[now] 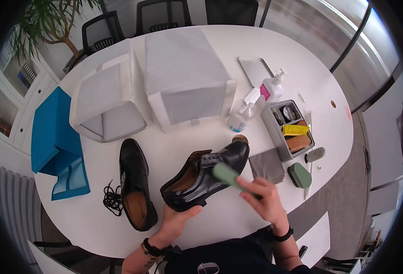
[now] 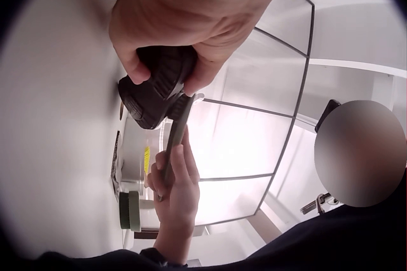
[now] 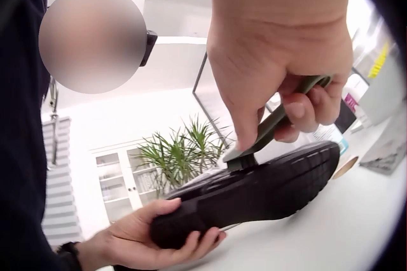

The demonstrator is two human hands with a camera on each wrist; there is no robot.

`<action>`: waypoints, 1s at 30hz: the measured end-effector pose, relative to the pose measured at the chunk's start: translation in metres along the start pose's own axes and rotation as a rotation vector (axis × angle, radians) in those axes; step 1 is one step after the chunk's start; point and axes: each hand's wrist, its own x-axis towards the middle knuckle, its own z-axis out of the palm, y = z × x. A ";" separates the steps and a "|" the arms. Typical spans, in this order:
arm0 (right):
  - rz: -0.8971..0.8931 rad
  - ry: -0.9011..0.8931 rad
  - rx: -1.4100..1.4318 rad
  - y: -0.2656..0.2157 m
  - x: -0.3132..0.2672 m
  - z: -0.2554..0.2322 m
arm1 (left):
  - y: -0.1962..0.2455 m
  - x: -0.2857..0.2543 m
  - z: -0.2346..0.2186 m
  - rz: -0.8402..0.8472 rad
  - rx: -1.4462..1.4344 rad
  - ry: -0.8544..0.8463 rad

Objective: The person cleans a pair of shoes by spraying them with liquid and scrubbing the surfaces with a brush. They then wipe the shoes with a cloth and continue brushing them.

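Note:
My left hand [image 1: 176, 220] grips a black leather lace-up shoe [image 1: 231, 157] by its heel, tilted over the table with the toe to the right. No lace runs through its eyelets. In the right wrist view, the dark treaded sole [image 3: 261, 198] faces the camera, and the left fingers [image 3: 197, 245] curl under the heel. My right hand [image 1: 266, 198] holds a green long-handled brush [image 1: 225, 174]. In the right wrist view its short dark bristles [image 3: 241, 162] meet the shoe's upper edge, and the fingers wrap the handle.
Another black shoe [image 1: 135, 171] stands left, beside coiled black laces [image 1: 113, 199]. Right of the held shoe are grey cloths [image 1: 267, 165], a grey organizer [image 1: 279, 142] with brushes, and a green oval container [image 1: 299, 175]. Behind stand a spray bottle [image 1: 240, 119], a pump bottle [image 1: 272, 86] and white fabric boxes [image 1: 188, 64].

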 end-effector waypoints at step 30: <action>-0.013 -0.117 0.221 -0.005 -0.004 0.006 | -0.004 -0.001 -0.005 0.016 0.208 -0.036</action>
